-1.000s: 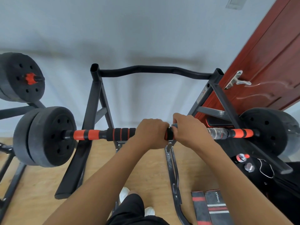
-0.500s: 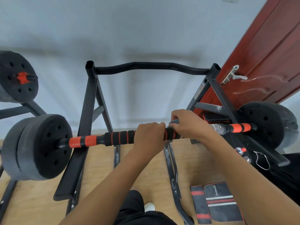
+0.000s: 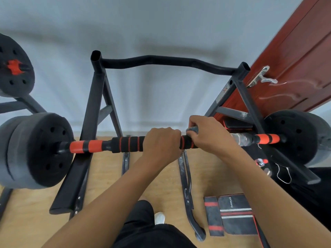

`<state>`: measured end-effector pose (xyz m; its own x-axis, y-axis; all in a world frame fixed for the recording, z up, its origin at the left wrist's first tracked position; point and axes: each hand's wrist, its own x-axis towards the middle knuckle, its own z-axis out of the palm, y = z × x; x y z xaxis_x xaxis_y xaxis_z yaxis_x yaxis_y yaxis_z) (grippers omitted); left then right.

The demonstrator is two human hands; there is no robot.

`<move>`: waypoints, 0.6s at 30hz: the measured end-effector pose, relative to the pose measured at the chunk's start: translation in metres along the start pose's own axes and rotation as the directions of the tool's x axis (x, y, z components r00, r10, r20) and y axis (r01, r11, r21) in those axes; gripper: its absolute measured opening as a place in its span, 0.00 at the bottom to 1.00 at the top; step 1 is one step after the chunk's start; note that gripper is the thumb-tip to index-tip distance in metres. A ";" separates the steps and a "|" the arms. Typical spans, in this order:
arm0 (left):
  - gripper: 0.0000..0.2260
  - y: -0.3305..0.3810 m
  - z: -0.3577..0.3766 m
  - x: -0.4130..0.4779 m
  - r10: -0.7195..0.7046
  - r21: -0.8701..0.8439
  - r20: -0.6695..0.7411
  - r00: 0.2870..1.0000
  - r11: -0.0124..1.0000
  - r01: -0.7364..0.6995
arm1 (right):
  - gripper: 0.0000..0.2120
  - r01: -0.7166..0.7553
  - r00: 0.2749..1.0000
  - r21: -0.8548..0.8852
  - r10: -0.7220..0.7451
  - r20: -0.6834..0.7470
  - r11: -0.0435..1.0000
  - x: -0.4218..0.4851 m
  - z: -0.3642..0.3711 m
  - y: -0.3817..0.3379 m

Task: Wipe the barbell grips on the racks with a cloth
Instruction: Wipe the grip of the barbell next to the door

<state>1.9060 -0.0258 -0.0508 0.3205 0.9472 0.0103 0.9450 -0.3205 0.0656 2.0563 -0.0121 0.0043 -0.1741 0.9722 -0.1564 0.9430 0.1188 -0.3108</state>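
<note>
A barbell lies across a black rack [image 3: 93, 111] in front of me. Its black foam grip with red rings [image 3: 128, 144] runs along the middle, with orange and black sleeves and black weight plates [image 3: 44, 151] at both ends. My left hand [image 3: 161, 144] grips the foam grip from above. Just to its right, my right hand [image 3: 207, 135] holds a grey cloth [image 3: 192, 130] wrapped against the grip; only a small bunch of cloth shows above the fingers. A bare grey stretch of bar [image 3: 240, 139] lies right of that hand.
A second barbell's plate [image 3: 12, 68] sits on another rack at far left. A red-brown door with a metal handle [image 3: 259, 77] stands at right. On the wooden floor lie a black and red striped pad [image 3: 231, 214], rack feet and small items by the right plate [image 3: 300, 138].
My right hand with the cloth has shifted a little to the right along the grip, showing more foam between the hands. The left hand keeps its hold.
</note>
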 end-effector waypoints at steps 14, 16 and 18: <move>0.15 -0.004 0.002 0.015 -0.025 -0.030 0.076 0.997 0.999 0.027 | 0.08 0.070 0.988 0.035 -0.065 -0.142 0.997 -0.041 0.030 0.006; 0.15 -0.003 0.003 0.015 -0.026 -0.027 0.069 0.997 0.999 0.028 | 0.07 0.063 0.980 0.056 -0.051 -0.192 0.996 -0.040 0.031 0.005; 0.15 -0.001 0.003 0.013 -0.022 -0.023 0.060 0.998 0.999 0.023 | 0.07 0.070 0.973 0.039 -0.059 -0.223 0.997 -0.030 0.029 0.003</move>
<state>1.9094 -0.0133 -0.0539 0.3034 0.9515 -0.0511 0.9504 -0.2983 0.0886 2.0559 -0.0472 -0.0191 -0.1617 0.9840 0.0755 0.9167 0.1781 -0.3577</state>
